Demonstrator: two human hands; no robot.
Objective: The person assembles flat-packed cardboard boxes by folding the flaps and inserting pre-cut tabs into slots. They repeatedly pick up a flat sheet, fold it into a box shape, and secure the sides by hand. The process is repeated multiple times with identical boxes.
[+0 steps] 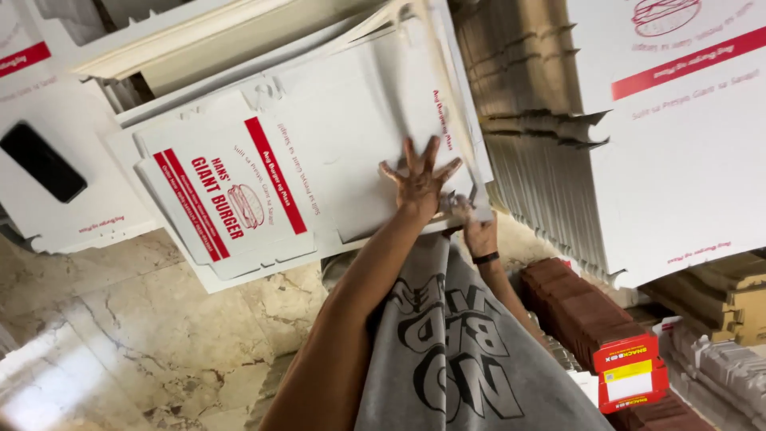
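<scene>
A black phone (41, 162) lies flat on a white printed carton sheet (56, 199) at the left edge. Beneath and in front of it spreads a marbled beige floor (120, 335). On the right, a tall stack of flat white cartons (678, 160) stands on edge, its corrugated edges (535, 144) showing in a long row. Lower right, brown folded boxes (574, 307) lie in a row, with a small red and yellow box (630, 371) just beside them. Tan cardboard pieces (718, 303) sit at the far right.
</scene>
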